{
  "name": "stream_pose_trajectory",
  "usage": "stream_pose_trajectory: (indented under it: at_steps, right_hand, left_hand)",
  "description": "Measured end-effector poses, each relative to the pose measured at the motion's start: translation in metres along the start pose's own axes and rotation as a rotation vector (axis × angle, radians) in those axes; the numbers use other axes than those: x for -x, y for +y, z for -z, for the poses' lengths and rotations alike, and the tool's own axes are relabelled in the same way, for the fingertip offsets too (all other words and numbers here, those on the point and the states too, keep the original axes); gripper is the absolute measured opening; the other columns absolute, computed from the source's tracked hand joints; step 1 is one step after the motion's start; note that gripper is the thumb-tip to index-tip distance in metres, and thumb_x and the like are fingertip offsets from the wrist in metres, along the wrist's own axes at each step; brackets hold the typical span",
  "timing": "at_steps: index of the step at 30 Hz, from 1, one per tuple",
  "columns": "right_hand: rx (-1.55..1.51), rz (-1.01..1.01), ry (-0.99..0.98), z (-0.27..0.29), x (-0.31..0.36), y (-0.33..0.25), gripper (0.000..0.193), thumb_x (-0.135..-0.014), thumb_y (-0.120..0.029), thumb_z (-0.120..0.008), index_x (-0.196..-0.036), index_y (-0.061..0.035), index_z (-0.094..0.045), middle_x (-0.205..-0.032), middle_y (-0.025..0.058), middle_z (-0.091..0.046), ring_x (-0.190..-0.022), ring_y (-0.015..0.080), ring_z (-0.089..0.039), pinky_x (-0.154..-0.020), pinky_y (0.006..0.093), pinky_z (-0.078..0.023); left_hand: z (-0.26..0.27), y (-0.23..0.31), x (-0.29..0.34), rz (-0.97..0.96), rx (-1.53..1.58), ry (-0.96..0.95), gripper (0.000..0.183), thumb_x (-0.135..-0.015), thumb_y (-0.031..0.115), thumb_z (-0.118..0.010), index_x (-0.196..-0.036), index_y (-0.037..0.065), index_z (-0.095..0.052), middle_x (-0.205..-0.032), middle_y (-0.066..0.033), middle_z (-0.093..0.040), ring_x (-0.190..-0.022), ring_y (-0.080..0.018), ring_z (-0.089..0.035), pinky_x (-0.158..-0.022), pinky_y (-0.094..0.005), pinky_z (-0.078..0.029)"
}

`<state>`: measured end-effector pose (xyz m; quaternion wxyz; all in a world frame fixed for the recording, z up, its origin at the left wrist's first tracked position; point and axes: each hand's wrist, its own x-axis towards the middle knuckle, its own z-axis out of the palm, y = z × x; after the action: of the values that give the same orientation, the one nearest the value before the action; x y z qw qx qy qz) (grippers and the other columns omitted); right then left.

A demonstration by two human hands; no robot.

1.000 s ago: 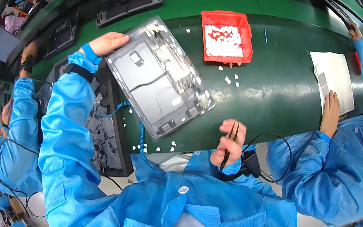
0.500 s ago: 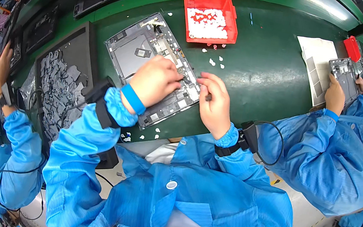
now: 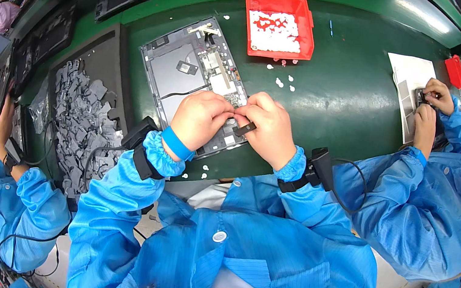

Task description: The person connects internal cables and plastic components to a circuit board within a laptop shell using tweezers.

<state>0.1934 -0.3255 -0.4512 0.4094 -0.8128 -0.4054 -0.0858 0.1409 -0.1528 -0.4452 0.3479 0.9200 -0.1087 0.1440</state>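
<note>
An opened grey tablet-like housing [image 3: 165, 58] lies tilted on the green bench, its circuit boards and a black cable exposed. My left hand [image 3: 199, 119] rests over its lower right part, thumb and finger pinched; what they hold, if anything, is too small to make out. Facing it, my right hand [image 3: 270, 127] is closed with its fingertips meeting the left ones at the board's right edge. A short black piece [image 3: 245, 129] sticks out from under the right fingers; its kind is unclear. A small dark rectangular part [image 3: 187, 68] sits in the housing's grey bay.
A red bin [image 3: 276, 50] of small white pieces stands beyond the housing, with several loose ones nearby. At left, a dark tray [image 3: 122, 78] holds a heap of grey pieces [image 3: 83, 124]. Co-workers sit on both sides; the right one's hands [image 3: 431, 108] work over a paper sheet [image 3: 405, 82].
My right hand has moved left until its fingertips meet my left hand's over the board. The view has shifted slightly. The co-worker at right has brought both hands together.
</note>
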Motion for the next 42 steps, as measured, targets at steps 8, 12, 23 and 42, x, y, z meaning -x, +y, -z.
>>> stream_pose_trajectory:
  at_steps: [8, 12, 23, 42]
  right_hand:
    - [0.023, 0.149, -0.186, 0.009, -0.016, 0.013, 0.010, -0.067, -0.004, -0.065, -0.074, -0.0079, -0.059, -0.077, 0.0037, -0.052, -0.068, 0.0234, -0.054, -0.059, 0.0349, -0.038]
    - [-0.085, 0.152, -0.286, 0.013, -0.025, 0.016, 0.009, -0.068, -0.004, -0.063, -0.074, -0.0074, -0.058, -0.078, 0.0036, -0.052, -0.070, 0.0232, -0.053, -0.060, 0.0351, -0.036]
    - [0.261, 0.124, 0.063, 0.039, -0.076, 0.037, 0.016, -0.062, -0.002, -0.063, -0.074, -0.0080, -0.053, -0.080, 0.0070, -0.052, -0.074, 0.0280, -0.054, -0.064, 0.0395, -0.040]
    - [-0.919, -0.549, 0.009, 0.013, 0.009, 0.007, 0.021, -0.079, 0.005, -0.063, -0.098, 0.0020, -0.056, -0.096, 0.0095, -0.059, -0.088, 0.0148, -0.061, -0.073, 0.0248, -0.050]
  left_hand:
    - [-0.002, 0.002, -0.002, 0.107, 0.139, -0.012, 0.008, -0.071, 0.006, -0.068, -0.078, 0.006, -0.067, -0.073, -0.0095, -0.063, -0.070, -0.0272, -0.060, -0.065, -0.0352, -0.049]
    - [0.002, 0.006, -0.003, 0.122, 0.163, -0.003, 0.010, -0.070, 0.005, -0.069, -0.077, 0.005, -0.064, -0.073, -0.0088, -0.062, -0.069, -0.0264, -0.060, -0.064, -0.0346, -0.049]
    - [-0.004, 0.001, -0.007, -0.007, 0.117, 0.071, 0.015, -0.067, 0.001, -0.073, -0.078, 0.003, -0.062, -0.073, -0.0086, -0.060, -0.063, -0.0232, -0.057, -0.058, -0.0327, -0.047]
    - [0.007, 0.009, -0.001, -0.012, -0.054, -0.003, 0.018, -0.064, -0.001, -0.072, -0.081, 0.003, -0.067, -0.079, -0.0081, -0.064, -0.073, -0.0259, -0.061, -0.065, -0.0347, -0.050]
